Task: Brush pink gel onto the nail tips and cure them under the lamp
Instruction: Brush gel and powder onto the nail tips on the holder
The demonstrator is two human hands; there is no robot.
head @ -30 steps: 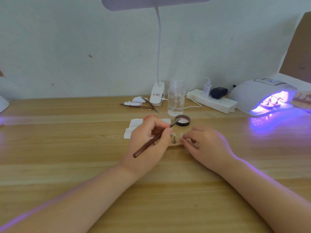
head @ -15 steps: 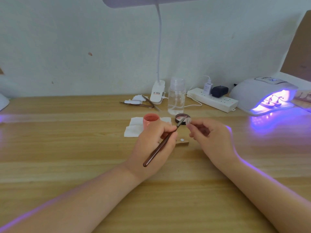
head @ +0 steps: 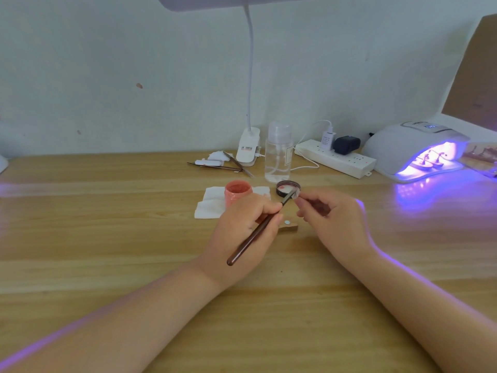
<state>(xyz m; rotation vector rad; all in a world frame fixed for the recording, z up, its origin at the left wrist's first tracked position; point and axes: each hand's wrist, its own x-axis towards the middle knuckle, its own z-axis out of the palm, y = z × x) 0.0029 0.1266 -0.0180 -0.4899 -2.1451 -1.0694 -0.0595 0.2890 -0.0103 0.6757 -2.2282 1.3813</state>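
Between both hands [head: 242, 232] [head: 330, 219], brush [head: 255, 232] meets nail tip [head: 295, 194].

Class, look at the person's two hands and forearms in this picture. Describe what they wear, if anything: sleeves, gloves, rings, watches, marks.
The left hand and right hand are bare, with no gloves, rings or watch visible. Both forearms are uncovered to the frame's edge, with no sleeves. A violet glow edges both forearms.

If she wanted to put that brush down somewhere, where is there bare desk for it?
Bare wood lies left of the white tissue, and between the curing lamp and her right hand. It is crowded around the pink jar, lid, clear bottle and tweezers.
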